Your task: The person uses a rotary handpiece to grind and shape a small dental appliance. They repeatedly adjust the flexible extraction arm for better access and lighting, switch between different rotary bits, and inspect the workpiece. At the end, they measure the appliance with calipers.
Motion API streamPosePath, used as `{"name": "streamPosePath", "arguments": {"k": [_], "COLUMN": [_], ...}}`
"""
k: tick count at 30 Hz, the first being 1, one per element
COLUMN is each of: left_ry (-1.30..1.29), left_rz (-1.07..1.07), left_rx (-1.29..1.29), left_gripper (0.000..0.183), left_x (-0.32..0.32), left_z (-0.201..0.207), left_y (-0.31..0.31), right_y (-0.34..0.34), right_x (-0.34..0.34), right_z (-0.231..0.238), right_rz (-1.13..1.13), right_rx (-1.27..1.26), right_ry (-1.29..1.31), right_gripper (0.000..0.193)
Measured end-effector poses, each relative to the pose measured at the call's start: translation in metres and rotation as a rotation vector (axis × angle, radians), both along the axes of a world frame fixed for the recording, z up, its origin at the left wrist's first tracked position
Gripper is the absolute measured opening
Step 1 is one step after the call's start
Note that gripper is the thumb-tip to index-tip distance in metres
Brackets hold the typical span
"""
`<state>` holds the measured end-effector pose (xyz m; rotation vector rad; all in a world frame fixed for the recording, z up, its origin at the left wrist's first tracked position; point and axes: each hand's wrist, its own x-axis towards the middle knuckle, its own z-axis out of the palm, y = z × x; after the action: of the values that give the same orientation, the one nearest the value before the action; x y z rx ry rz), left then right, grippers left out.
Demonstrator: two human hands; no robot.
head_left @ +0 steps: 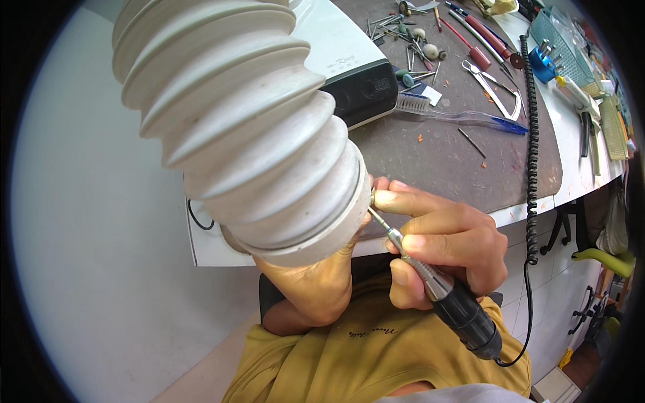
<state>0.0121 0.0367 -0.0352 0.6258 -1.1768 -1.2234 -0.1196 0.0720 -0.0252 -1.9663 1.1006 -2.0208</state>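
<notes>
My right hand (450, 242) is closed round a rotary handpiece (440, 289) with a silver front and a black body. Its thin metal shank points up and left, to the rim of a wide white corrugated hose (248, 134). Behind that hose is my left hand (312, 289), with the wrist showing below the rim. Its fingers are mostly hidden; they seem bent round something small at the tool's tip, which I cannot make out. The tip of the shank is also partly covered by the hose mouth.
A black-fronted white box (363, 94) stands behind the hose. On the brown mat (443, 161) lie a clear toothbrush (463, 118), metal calipers (497, 94), a loose bur (472, 142) and several polishing bits (410, 47). A coiled black cord (532, 154) runs down the right side.
</notes>
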Motion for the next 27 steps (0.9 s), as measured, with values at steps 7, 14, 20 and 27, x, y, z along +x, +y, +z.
{"name": "streamPosePath", "arguments": {"k": [7, 14, 20, 27], "left_ry": [0.005, -0.046, 0.252, 0.020], "left_rz": [0.047, -0.021, 0.021, 0.008], "left_rx": [0.016, 0.036, 0.071, 0.007], "left_gripper": [0.023, 0.019, 0.018, 0.019], "left_x": [0.004, 0.003, 0.000, 0.004], "left_z": [-0.016, 0.006, -0.017, -0.006], "left_y": [-0.001, 0.004, -0.002, 0.001], "right_y": [-0.002, 0.001, -0.001, -0.002], "right_x": [-0.001, 0.000, -0.002, -0.003], "right_z": [0.000, 0.000, 0.003, 0.001], "right_rz": [0.006, -0.014, -0.028, -0.033], "right_rx": [-0.007, -0.002, 0.004, -0.008], "right_ry": [0.035, 0.023, 0.078, 0.079], "right_gripper": [0.025, 0.024, 0.025, 0.026]}}
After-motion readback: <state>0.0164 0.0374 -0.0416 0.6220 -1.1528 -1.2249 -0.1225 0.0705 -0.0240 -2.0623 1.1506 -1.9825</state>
